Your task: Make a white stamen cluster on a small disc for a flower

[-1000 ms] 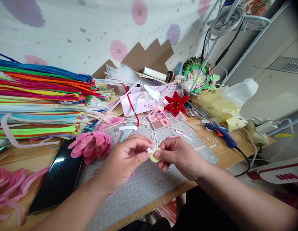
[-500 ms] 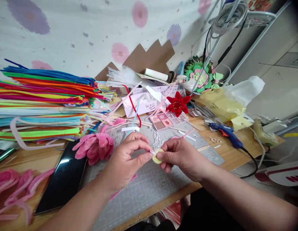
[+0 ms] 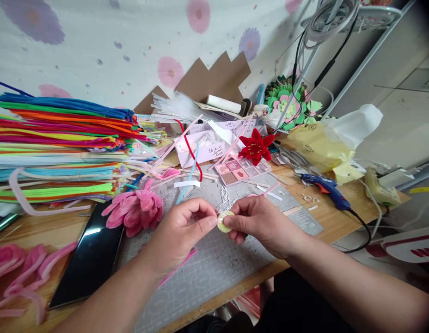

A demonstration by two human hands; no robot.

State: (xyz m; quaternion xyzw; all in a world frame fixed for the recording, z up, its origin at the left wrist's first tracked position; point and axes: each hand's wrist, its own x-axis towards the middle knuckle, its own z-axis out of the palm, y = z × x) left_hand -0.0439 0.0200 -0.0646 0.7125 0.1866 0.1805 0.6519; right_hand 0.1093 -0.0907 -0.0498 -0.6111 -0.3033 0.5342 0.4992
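Note:
Both hands meet over a grey cutting mat at the table's front. My right hand pinches a small pale yellow round piece between thumb and forefinger. My left hand pinches at the left edge of the same piece, where a bit of white or silvery material sits; what that bit is I cannot make out. A pink pipe-cleaner flower lies just left of my left hand. A thin pink strip lies on the mat under my left wrist.
A tall stack of coloured pipe cleaners fills the left. A black phone lies front left beside pink loops. A red flower, a makeup palette, a blue glue gun and a yellow bag stand behind and right.
The hands stay together on the yellow piece, with only small finger shifts. The view has drifted slightly.

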